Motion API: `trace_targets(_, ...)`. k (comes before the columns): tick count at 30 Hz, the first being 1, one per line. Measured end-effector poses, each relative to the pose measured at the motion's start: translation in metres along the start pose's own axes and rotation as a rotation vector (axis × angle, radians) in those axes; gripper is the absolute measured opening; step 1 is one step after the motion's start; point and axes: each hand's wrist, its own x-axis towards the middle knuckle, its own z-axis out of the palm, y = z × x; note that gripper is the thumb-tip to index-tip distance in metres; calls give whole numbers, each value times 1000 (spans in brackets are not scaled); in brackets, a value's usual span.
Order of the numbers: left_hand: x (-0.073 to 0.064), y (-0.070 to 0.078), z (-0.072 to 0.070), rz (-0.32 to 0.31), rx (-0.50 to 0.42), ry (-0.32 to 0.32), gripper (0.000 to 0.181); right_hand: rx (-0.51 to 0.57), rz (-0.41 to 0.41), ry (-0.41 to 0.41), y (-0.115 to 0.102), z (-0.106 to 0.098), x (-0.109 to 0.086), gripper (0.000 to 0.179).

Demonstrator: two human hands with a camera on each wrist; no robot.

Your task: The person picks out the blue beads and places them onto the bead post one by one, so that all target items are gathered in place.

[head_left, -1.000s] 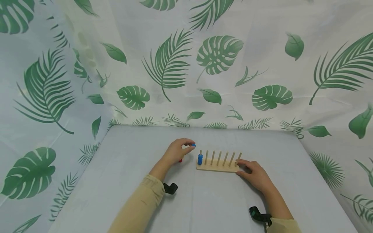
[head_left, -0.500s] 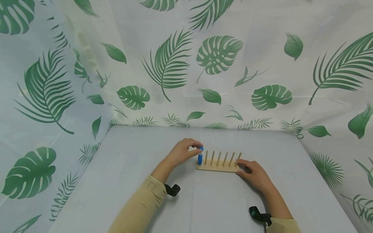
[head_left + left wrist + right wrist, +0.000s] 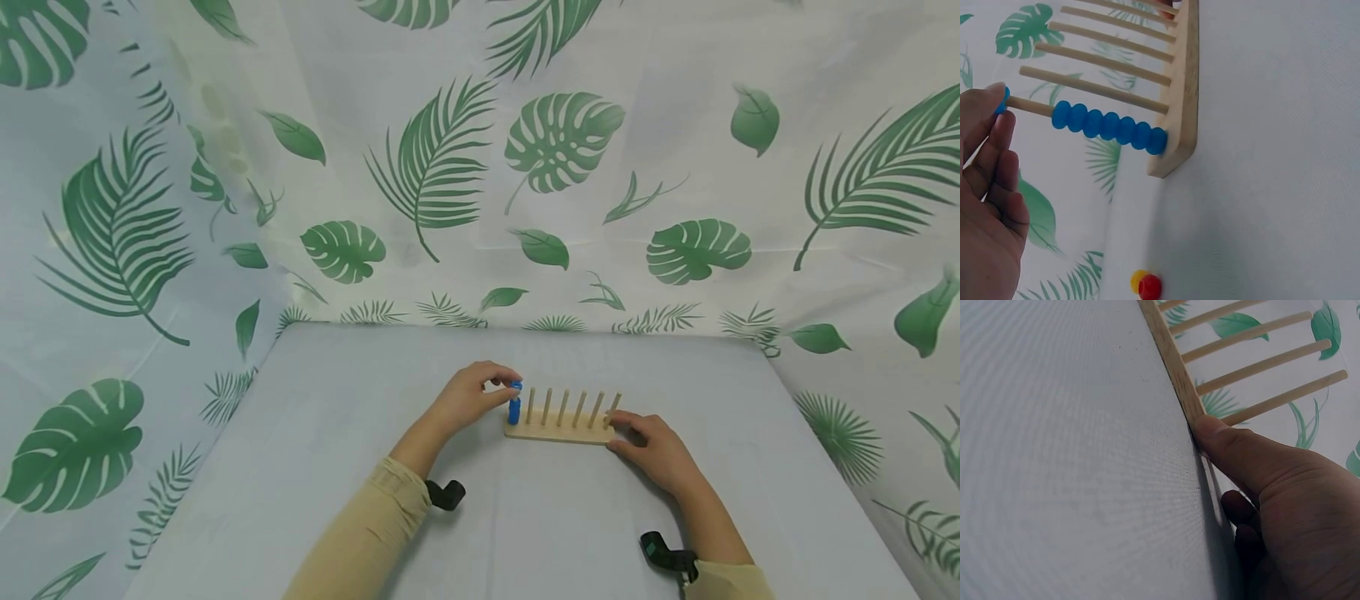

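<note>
A wooden peg rack (image 3: 558,432) stands on the table, with a row of upright pegs on its long base. Several blue beads (image 3: 1110,127) are stacked on its leftmost peg. At that peg's top, my left hand (image 3: 463,398) pinches one more blue bead (image 3: 1004,101) between thumb and finger; the peg's end is hidden by this bead and the fingertips. My right hand (image 3: 656,450) grips the right end of the base, the thumb (image 3: 1213,432) pressing its near edge. The other pegs carry no beads.
A red bead (image 3: 1150,287) and a yellow bead (image 3: 1137,280) lie together on the table (image 3: 555,525), left of the rack. Behind the table hangs a leaf-printed cloth (image 3: 465,200). Each wrist wears a black camera (image 3: 447,495).
My left hand has moved right with the blue bead, from beside the rack to the leftmost peg's top, then slightly down. My right hand stays on the base.
</note>
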Motion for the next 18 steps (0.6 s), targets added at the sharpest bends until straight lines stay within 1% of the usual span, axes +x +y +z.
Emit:
trace_targets(5,-1,-3,5,-21,15,-23,25,2,-6,2,2,-1,0,54)
trace_targets(9,-1,-9,11,-37,11,-32,25,7,-1,-2,1,-1,-1,54)
trace_targets(13,-2,-14,16,-51,-11,-37,23,7,4,0,0,-1,-1,53)
trace_targets(16,-4,-15,16,-64,-33,-36,24,11,1,-1,1,0,-1,53)
trace_targets(18,-5,-15,17,-62,-35,-36,25,13,0,-1,2,0,-1,53)
